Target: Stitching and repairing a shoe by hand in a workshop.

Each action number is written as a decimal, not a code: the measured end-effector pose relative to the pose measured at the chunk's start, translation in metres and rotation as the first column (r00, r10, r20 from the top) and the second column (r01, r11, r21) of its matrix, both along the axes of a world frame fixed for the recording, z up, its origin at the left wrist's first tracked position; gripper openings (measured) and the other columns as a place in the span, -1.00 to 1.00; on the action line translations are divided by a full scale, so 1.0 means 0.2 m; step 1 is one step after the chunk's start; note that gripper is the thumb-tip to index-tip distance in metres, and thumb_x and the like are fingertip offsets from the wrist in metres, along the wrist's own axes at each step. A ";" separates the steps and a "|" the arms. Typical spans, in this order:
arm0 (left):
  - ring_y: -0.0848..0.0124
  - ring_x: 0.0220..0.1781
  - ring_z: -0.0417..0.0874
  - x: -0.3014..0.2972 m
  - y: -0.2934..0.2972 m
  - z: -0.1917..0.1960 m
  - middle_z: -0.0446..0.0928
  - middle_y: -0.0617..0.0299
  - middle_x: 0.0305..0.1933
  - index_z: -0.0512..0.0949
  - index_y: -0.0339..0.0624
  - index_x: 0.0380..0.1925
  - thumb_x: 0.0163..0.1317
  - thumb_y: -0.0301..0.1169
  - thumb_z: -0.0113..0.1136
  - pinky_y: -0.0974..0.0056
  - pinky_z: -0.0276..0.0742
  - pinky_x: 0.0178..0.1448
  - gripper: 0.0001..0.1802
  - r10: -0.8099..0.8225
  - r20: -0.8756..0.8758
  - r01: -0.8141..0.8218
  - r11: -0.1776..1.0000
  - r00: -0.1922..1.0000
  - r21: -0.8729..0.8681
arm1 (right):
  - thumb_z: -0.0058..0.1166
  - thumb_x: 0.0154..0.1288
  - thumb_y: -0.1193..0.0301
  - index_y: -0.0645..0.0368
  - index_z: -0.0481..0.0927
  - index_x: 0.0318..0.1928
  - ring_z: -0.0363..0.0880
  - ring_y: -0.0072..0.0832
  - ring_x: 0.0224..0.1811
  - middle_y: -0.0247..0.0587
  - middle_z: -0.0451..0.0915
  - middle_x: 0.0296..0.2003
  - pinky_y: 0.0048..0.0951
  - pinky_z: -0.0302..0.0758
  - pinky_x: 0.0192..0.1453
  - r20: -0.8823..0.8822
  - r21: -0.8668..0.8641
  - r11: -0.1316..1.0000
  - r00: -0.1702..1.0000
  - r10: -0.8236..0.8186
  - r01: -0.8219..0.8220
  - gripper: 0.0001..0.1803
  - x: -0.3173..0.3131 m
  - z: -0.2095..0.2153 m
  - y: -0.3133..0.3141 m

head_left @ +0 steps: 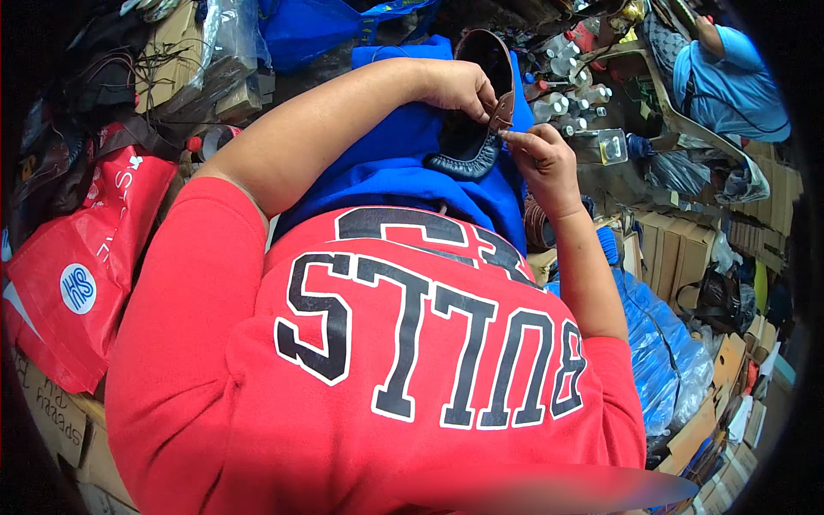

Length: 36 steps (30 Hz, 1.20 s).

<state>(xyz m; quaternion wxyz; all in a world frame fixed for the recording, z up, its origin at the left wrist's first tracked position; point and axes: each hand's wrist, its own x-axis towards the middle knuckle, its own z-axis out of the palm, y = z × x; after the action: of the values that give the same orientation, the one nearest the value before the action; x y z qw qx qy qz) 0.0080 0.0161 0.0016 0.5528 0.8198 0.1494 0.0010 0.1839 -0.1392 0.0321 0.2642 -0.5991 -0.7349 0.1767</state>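
A leather shoe (470, 163) rests on the blue cloth (378, 137) over my lap, its brown collar away from me and its gathered black toe nearest my body. My left hand (463, 88) is closed on the shoe's side, fingertips at the brown edge strip. Against the opposite side of that strip, my right hand (545, 163) has thumb and forefinger pinched together beside the seam. Whatever lies in that pinch is too small to make out. Part of the shoe's dark inside is hidden behind my left fingers.
Several small bottles (592, 94) stand to the right of the shoe, by a clear jar (601, 147) of yellowish liquid. Beyond them a person in a light blue shirt (730, 81) sits close by. A red bag (94, 257) lies left; blue plastic sheeting (657, 352) and cardboard boxes (678, 249) are right.
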 end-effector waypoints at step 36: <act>0.17 -0.45 0.56 -0.57 -0.03 0.21 0.50 0.00 -0.53 0.56 -0.26 -0.46 0.09 -0.22 0.26 0.18 0.42 -0.34 -0.71 0.447 -0.163 -0.274 0.756 0.879 0.594 | -0.01 0.38 0.25 0.20 0.59 -0.01 0.40 -0.70 -0.25 -0.50 0.53 -0.36 -0.55 0.32 -0.11 -0.537 -0.508 0.822 0.652 -0.535 0.257 -0.66 0.57 0.09 -0.38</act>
<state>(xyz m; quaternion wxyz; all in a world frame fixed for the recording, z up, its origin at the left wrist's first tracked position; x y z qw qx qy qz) -0.1053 0.0106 0.0436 0.2513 0.8896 0.3803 0.0295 0.2989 -0.2150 0.0494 0.4141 -0.6856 -0.3901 0.4542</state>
